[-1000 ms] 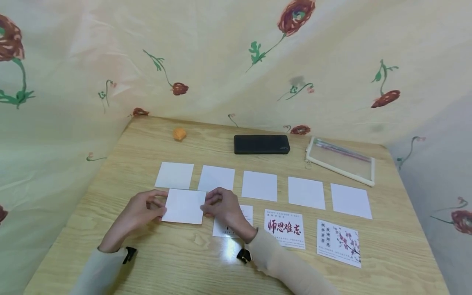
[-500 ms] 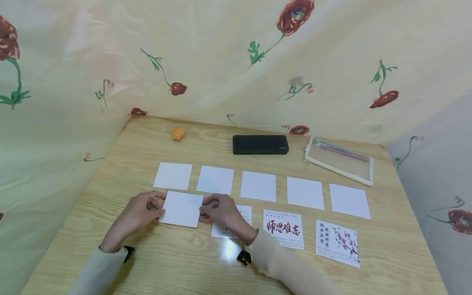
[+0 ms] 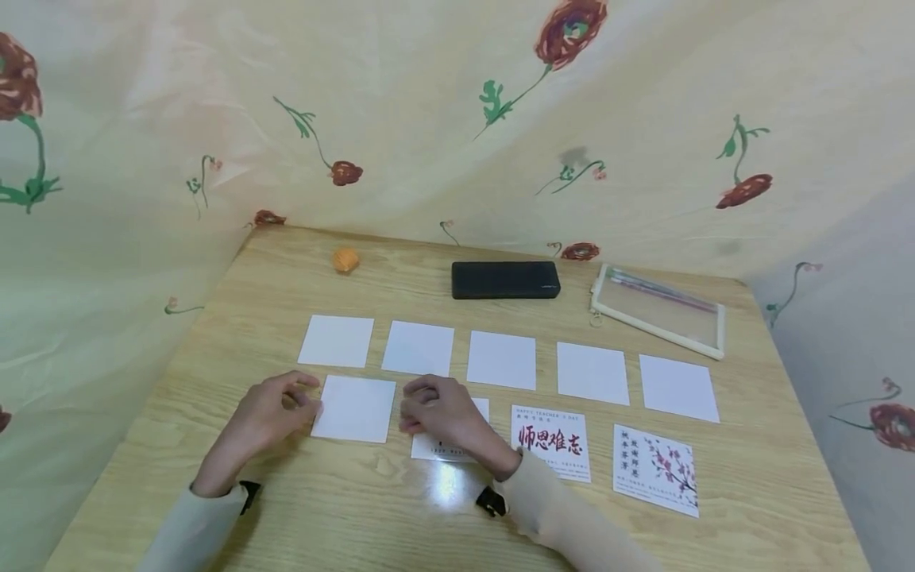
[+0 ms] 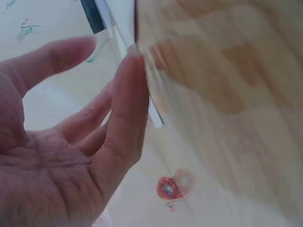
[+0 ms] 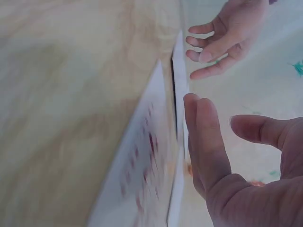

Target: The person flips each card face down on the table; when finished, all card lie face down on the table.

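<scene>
White card (image 3: 353,409) lies flat towards the left edge of the bench (image 3: 343,508), between left grip (image 3: 270,417) and right grip (image 3: 449,415), each with thumb and fingers spread, pinching nothing. Placing it looks nearly done; next probably calls for lifting away without nudging it.

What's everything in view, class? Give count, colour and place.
Blank cards: six, white, five behind, one between hands
Printed cards: three, white, front row
Case: one, black, behind cards
Pouch: one, clear, right of case
Sticks: count unclear, multicoloured, in pouch
Lump: one, orange, back left
Table: one, light wood, beneath
Flowered sheeting: count unclear, cream, around table
Sleeves: two, cream, on arms
Wrist items: two, black, at cuffs
Left hand: one, beside front blank card
Right hand: one, over printed card
</scene>
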### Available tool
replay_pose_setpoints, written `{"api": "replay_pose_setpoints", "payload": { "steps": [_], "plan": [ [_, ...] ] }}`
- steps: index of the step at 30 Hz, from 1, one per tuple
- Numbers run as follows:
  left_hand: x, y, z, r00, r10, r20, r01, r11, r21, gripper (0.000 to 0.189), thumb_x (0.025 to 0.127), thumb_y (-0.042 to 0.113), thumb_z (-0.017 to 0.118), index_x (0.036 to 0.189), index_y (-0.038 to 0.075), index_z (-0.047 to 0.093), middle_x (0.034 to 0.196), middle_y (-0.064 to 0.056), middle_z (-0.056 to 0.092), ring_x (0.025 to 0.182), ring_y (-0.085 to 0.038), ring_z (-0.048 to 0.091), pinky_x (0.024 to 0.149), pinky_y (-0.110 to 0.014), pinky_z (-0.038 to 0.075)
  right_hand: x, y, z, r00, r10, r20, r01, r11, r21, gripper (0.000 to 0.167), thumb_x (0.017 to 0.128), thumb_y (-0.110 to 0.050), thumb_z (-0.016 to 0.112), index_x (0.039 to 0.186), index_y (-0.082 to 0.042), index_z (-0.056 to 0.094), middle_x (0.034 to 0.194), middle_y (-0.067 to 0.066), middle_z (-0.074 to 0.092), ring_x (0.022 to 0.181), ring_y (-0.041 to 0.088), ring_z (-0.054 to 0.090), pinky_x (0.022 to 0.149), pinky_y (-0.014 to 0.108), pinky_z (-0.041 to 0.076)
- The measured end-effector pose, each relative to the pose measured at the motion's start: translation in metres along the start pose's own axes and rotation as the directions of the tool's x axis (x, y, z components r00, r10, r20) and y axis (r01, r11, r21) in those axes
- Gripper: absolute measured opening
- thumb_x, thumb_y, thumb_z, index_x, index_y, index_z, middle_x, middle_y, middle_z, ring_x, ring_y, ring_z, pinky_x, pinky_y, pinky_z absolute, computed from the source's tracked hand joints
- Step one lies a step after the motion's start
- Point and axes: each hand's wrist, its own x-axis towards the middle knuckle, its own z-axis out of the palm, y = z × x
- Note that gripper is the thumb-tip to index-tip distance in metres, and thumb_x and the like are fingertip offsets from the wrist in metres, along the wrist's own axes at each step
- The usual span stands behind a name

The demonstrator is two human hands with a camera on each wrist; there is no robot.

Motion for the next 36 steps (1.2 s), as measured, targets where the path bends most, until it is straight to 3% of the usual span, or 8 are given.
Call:
{"api": "replay_pose_setpoints", "payload": {
  "steps": [4,8,13,18,23,26,31,36],
  "plan": [
    [0.003,0.010,0.004,0.999,0.049,-0.015,-0.049,0.999,-0.012,0.033,0.101,0.027,0.071,0.125,0.005,0.070,0.104,-0.010,0.075,0.087,-0.019,0.070,0.072,-0.032,0.055,-0.011,-0.001,-0.016,0.999,-0.017,-0.046,0.015,0.999,-0.044,0.037,0.101,-0.014,0.064,0.134,0.003,0.062,0.108,0.018,0.075,0.089,0.025,0.078,0.079,0.033,0.066],
    [0.006,0.026,0.015,0.992,0.105,0.075,-0.092,0.983,-0.156,0.033,0.103,0.030,0.067,0.123,0.003,0.070,0.106,-0.013,0.074,0.082,-0.019,0.072,0.071,-0.030,0.061,-0.025,0.003,-0.034,0.995,-0.025,-0.096,0.017,0.996,-0.090,0.037,0.103,-0.018,0.064,0.134,0.000,0.063,0.113,0.017,0.074,0.090,0.025,0.077,0.079,0.034,0.065],
    [0.009,0.045,0.035,0.966,0.183,0.184,-0.115,0.938,-0.328,0.040,0.106,0.029,0.063,0.129,-0.004,0.065,0.110,-0.021,0.073,0.086,-0.025,0.077,0.074,-0.029,0.064,-0.042,0.009,-0.055,0.987,-0.016,-0.157,0.000,0.995,-0.103,0.037,0.104,-0.019,0.064,0.135,0.000,0.062,0.116,0.018,0.074,0.095,0.025,0.077,0.082,0.035,0.065],
    [0.010,0.059,0.057,0.944,0.242,0.225,-0.154,0.925,-0.348,0.039,0.108,0.025,0.059,0.132,-0.006,0.062,0.116,-0.023,0.070,0.089,-0.026,0.078,0.075,-0.029,0.064,-0.057,0.015,-0.071,0.975,-0.005,-0.221,-0.021,0.993,-0.113,0.035,0.103,-0.016,0.066,0.134,0.000,0.062,0.113,0.017,0.074,0.093,0.024,0.077,0.082,0.034,0.065],
    [0.009,0.070,0.075,0.964,0.188,0.190,-0.132,0.953,-0.273,0.042,0.106,0.033,0.063,0.136,0.004,0.064,0.133,-0.019,0.067,0.098,-0.025,0.076,0.076,-0.028,0.061,-0.067,0.020,-0.079,0.969,0.001,-0.249,-0.038,0.988,-0.147,0.034,0.102,-0.016,0.067,0.133,-0.001,0.063,0.108,0.014,0.076,0.088,0.022,0.077,0.080,0.032,0.064],
    [0.007,0.074,0.083,0.975,0.150,0.162,-0.103,0.958,-0.268,0.046,0.104,0.037,0.065,0.140,0.008,0.062,0.142,-0.019,0.062,0.109,-0.028,0.073,0.081,-0.032,0.061,-0.071,0.022,-0.080,0.968,0.001,-0.252,-0.043,0.987,-0.158,0.035,0.102,-0.017,0.067,0.132,-0.001,0.063,0.107,0.014,0.076,0.088,0.022,0.077,0.080,0.032,0.064],
    [0.004,0.080,0.088,0.981,0.137,0.139,-0.095,0.958,-0.269,0.048,0.104,0.036,0.065,0.143,0.008,0.060,0.141,-0.020,0.063,0.113,-0.033,0.072,0.089,-0.044,0.062,-0.075,0.025,-0.081,0.971,0.012,-0.240,-0.048,0.988,-0.144,0.034,0.102,-0.014,0.066,0.131,0.002,0.062,0.107,0.016,0.077,0.089,0.023,0.077,0.079,0.033,0.064],
    [0.001,0.085,0.089,0.983,0.113,0.147,-0.072,0.963,-0.260,0.042,0.105,0.030,0.064,0.139,0.006,0.062,0.135,-0.020,0.066,0.106,-0.031,0.073,0.081,-0.037,0.062,-0.078,0.032,-0.078,0.965,0.038,-0.260,-0.056,0.996,-0.062,0.033,0.102,-0.009,0.066,0.131,0.005,0.061,0.107,0.020,0.076,0.089,0.024,0.078,0.078,0.031,0.065]
  ]
}}
